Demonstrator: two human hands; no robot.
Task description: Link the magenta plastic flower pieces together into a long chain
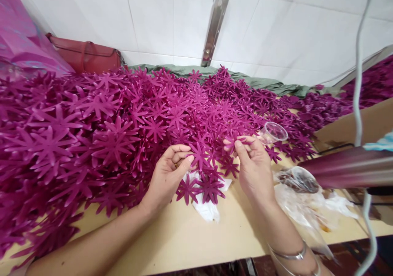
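Between the thumb and fingers of my left hand [166, 175] is the petal tip of a magenta artificial flower piece [200, 155], flat and star-shaped with long narrow petals. A ring shows on one finger. My right hand [255, 171] pinches another magenta flower piece [231, 144], partly hidden by the thumb and fingers. Behind and left of both hands spreads a large heap of similar flower pieces [123, 141]. Below the hands, a few loose flower pieces [211, 187] lie over crumpled white tissue [208, 211].
A clear plastic cup [276, 132] lies beyond my right hand. Plastic bags [302, 210] and a small tub with dark contents [302, 179] sit at the right. A pale cable [358, 83] hangs there. A red bag [87, 56] rests against the tiled wall [153, 18]. The table [181, 243] is pale yellow.
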